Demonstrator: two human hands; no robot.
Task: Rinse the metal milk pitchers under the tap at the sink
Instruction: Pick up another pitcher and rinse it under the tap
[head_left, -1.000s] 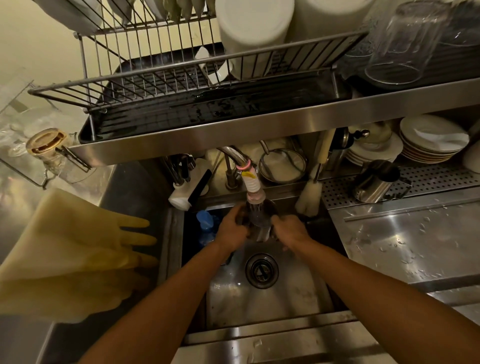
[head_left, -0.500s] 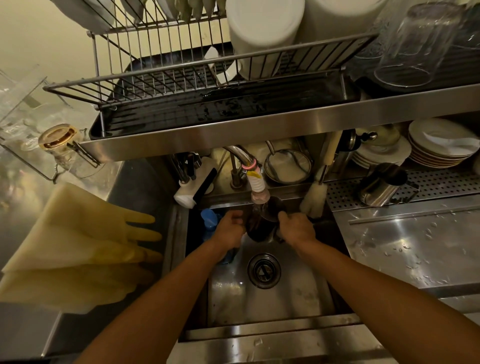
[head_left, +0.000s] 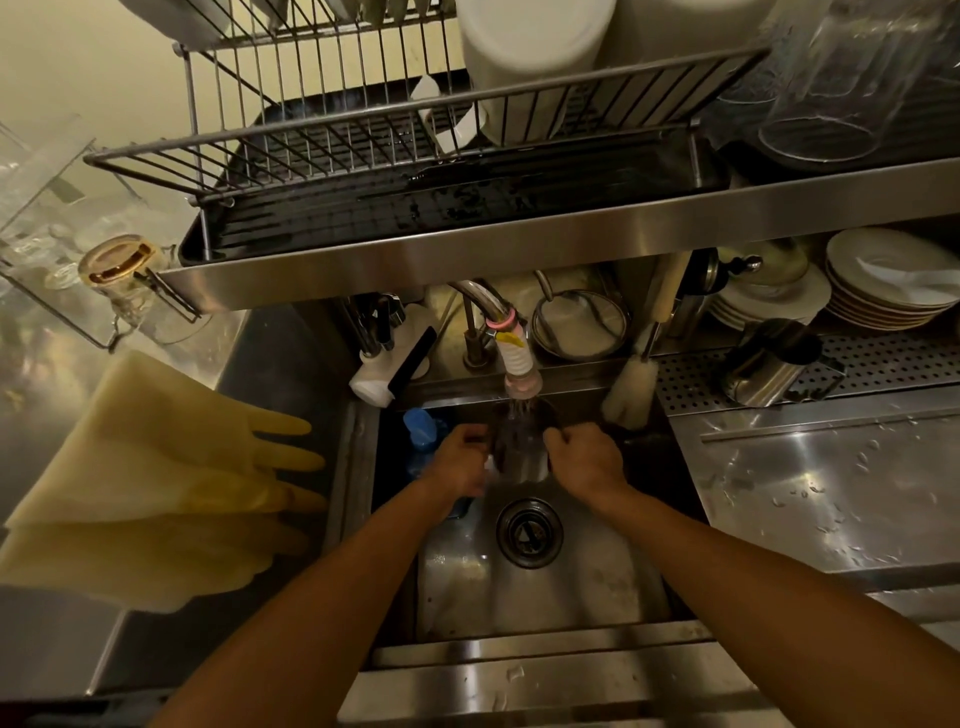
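Both hands curl around a metal pitcher (head_left: 519, 452) under the running tap (head_left: 522, 384), over the sink (head_left: 545, 587): left hand (head_left: 462, 460) one side, right hand (head_left: 584, 460) the other. Best to tilt it slowly so water sweeps every wall

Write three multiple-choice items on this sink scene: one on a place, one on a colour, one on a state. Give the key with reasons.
1. Where does the second metal pitcher sit?
A. On the perforated drainboard, right of the sink
B. In the top rack
C. Over the drain

2. What colour are the rubber gloves left of the sink?
A. Blue
B. Yellow
C. Black

3. What is the tap doing?
A. Shut off
B. Swung aside over the counter
C. Running onto the pitcher held between the left hand and right hand

Key: 1 A, it lies tilted on the perforated metal; 2 B, pale yellow gloves drape there; 3 C, streams fall from the nozzle between both hands.
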